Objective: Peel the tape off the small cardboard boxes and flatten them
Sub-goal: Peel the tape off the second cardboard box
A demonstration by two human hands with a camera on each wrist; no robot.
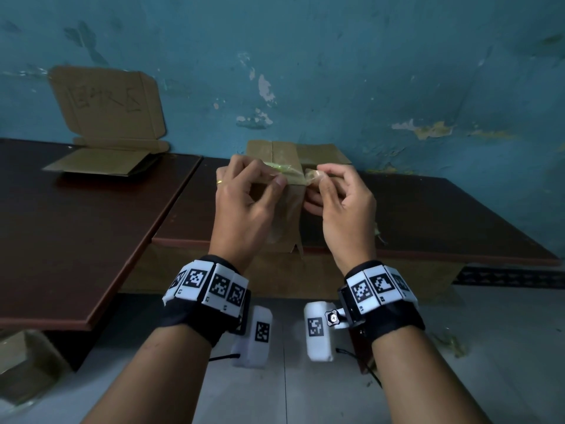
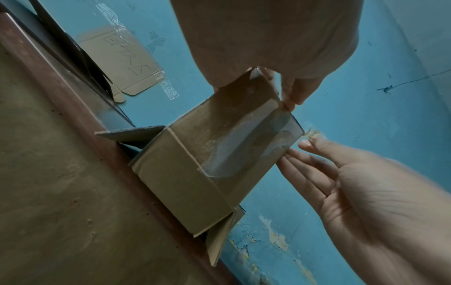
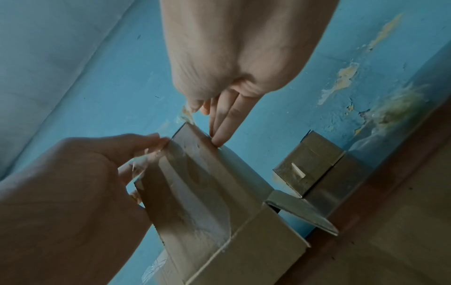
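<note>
A small brown cardboard box point(image 1: 286, 215) stands on end at the front edge of the dark table point(image 1: 428, 209), its lower flaps hanging open. Clear tape point(image 2: 231, 148) runs down its near face. My left hand point(image 1: 269, 179) grips the box's top edge, thumb in front. My right hand point(image 1: 321, 179) pinches a crumpled, peeled end of tape point(image 1: 313, 175) at the top corner, while its other fingers point(image 3: 220, 133) touch the box's side. In the left wrist view the right hand point(image 2: 310, 137) holds that tape end just off the corner.
A second taped box point(image 1: 308, 153) stands behind, against the blue wall. On the left table point(image 1: 76, 234) lies flattened cardboard point(image 1: 104, 162). A cardboard sign point(image 1: 107, 102) is taped to the wall above it. Another box point(image 1: 21, 365) sits on the floor, lower left.
</note>
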